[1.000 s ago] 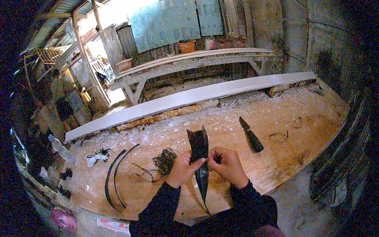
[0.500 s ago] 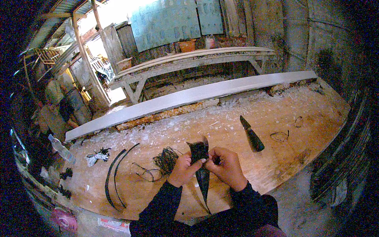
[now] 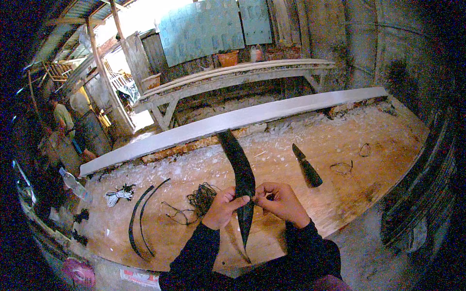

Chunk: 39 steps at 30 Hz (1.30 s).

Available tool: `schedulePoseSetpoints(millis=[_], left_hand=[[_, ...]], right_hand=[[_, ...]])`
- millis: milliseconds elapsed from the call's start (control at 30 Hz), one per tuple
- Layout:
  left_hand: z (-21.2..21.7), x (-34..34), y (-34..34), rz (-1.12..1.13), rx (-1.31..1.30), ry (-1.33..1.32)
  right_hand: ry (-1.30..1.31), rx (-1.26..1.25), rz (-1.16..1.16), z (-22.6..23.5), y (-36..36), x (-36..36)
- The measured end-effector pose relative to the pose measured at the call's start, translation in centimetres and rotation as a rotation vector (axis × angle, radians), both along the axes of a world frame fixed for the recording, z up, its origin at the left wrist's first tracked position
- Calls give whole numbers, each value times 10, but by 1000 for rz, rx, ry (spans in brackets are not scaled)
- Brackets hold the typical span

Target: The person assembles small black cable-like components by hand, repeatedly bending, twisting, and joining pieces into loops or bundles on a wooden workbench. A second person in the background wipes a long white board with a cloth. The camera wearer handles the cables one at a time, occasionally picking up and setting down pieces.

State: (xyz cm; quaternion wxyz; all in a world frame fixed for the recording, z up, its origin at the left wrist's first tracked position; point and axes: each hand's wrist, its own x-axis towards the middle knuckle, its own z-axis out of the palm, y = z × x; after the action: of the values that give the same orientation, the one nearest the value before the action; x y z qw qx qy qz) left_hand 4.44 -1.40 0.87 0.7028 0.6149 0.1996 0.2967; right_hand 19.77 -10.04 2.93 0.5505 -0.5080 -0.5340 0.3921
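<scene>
Both hands meet low over the wooden worktop [image 3: 369, 194]: the left hand [image 3: 224, 207] is closed around the middle of a long, dark curved strip [image 3: 241, 174], thumb laid across its face, and the right hand [image 3: 281, 202] pinches the strip's right edge with bent fingers, perhaps with a thin cord between them, though that is too small to tell. The strip stands nearly upright, its upper tip reaching the pale plank [image 3: 233, 121] and its lower point hanging between the forearms. A dark knife [image 3: 307, 166] lies to the right, a tangle of dark cord [image 3: 200, 198] and two thin curved strips [image 3: 141, 220] to the left.
</scene>
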Motion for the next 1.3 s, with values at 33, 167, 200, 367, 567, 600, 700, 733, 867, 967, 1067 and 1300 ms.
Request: schedulePoseSetpoints(millis=[33,167,200,367,567,600,700,733,867,967,1067,1300], left_hand=[[0,0,0,-29,-25,-27],[-1,2,-4,1,-6,14],[-1,3,-6,25,22,30],[2,-14,-23,306,-19,-92],[24,-70,-27,669,-220,-678],[33,-85,-28,761,-128,-707],[66,-144,-34,759,55,-880],[78,-165,-34,574,48,-991],[106,-224,-35,515,149,-872],[111,-219,-40,537,207,-715],[95,-172,-46,810,-5,-480],[31,-24,-11,407,-105,-73]], right_hand=[[7,-7,20,1,0,2],[-65,6,-17,-2,1,4],[-71,12,-10,-4,1,4],[-552,66,-192,-15,5,11],[-852,-232,-90,-25,8,23],[-867,-170,-91,-25,7,24],[-903,-251,-71,-20,1,27],[-872,-306,-44,-17,-2,28],[-958,-330,-80,-16,-2,29],[-925,-285,-110,-23,1,31],[-829,-238,-159,-30,6,32],[-363,33,-197,-17,8,22]])
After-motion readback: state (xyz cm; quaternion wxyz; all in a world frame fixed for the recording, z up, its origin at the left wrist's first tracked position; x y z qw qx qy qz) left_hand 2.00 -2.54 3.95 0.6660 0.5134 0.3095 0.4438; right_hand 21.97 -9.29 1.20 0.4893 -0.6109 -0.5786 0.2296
